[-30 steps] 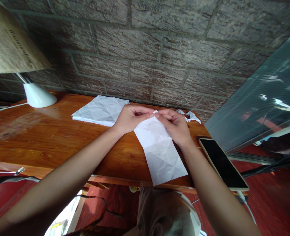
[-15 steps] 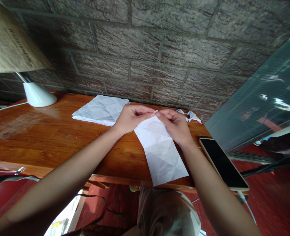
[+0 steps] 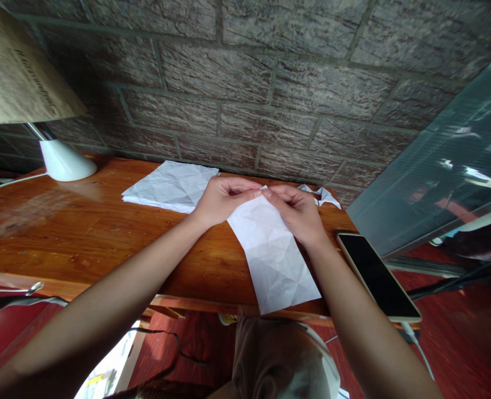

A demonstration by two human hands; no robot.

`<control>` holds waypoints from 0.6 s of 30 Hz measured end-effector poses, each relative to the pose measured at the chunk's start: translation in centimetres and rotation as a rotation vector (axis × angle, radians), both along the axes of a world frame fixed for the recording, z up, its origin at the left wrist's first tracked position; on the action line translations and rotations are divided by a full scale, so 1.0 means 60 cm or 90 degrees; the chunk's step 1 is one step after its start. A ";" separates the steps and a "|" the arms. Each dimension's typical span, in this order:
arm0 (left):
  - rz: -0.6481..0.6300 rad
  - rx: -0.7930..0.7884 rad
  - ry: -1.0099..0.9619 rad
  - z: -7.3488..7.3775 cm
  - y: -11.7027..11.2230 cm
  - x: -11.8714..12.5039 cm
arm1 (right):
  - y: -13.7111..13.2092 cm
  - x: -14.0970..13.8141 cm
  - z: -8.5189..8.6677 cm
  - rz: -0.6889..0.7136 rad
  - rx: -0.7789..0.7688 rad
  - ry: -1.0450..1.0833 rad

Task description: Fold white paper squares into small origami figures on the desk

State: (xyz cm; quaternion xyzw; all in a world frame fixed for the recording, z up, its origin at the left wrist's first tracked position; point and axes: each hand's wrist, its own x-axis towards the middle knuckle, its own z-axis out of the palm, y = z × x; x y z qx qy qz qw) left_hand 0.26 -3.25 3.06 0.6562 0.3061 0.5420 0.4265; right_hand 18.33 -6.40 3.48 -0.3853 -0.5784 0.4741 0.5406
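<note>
A creased white sheet of paper (image 3: 270, 249) hangs from my fingers over the desk, its lower end reaching the front edge. My left hand (image 3: 226, 199) pinches the top edge between thumb and fingers. Close against it, my right hand (image 3: 296, 209) grips the same edge, with both thumbs almost meeting. A small tip of paper sticks up between them. To the left of my left hand lies a stack of creased paper (image 3: 173, 184). Behind my right hand sits a folded white paper piece (image 3: 328, 198), partly hidden by that hand.
A smartphone (image 3: 378, 274) with a cable plugged in lies at the desk's right end. On the left stands a lamp (image 3: 66, 159) with a paper shade. The wooden desk (image 3: 104, 238) runs along a brick wall (image 3: 229, 83); a glass panel (image 3: 436, 144) is at right.
Both hands keep their pinch on the paper's top edge. The sheet's lower end has shifted very slightly to the right.
</note>
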 end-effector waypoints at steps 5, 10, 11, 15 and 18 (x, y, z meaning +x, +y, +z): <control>0.004 0.003 0.001 0.000 0.000 0.000 | -0.002 -0.002 0.002 -0.002 0.004 0.001; 0.003 0.005 0.000 -0.001 0.000 0.000 | -0.002 -0.002 0.001 -0.006 0.006 -0.010; 0.002 0.005 -0.001 -0.001 0.000 0.000 | -0.001 -0.001 0.000 -0.005 0.007 -0.010; -0.003 0.003 -0.006 -0.002 0.000 0.000 | 0.000 0.001 -0.001 -0.004 0.008 -0.010; -0.003 0.000 -0.010 -0.002 0.000 0.000 | 0.000 0.001 -0.001 0.000 0.011 -0.007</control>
